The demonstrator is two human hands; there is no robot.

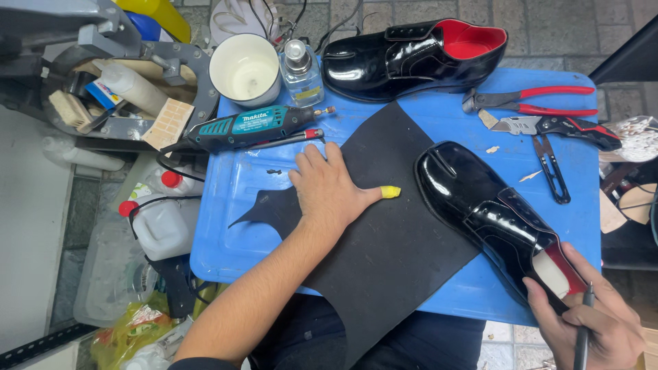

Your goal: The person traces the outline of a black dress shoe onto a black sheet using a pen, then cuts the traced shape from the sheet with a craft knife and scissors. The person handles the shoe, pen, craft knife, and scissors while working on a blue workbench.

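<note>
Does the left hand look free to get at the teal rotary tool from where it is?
Probably yes: the left hand lies flat on the black sheet, holding nothing, and the rotary tool sits just beyond its fingers, unblocked.

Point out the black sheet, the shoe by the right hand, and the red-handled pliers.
Black sheet (pixel 401 240), head view, bare middle.
Shoe by the right hand (pixel 456 179), head view, glossy toe.
Red-handled pliers (pixel 556 90), head view, upper red handle.

My blue plastic work surface (pixel 226 226) sits over a floor of grey stone pavers (pixel 548 27) that shows at twelve o'clock, with a pale slab (pixel 27 226) at nine o'clock and even, soft light over everything.
</note>
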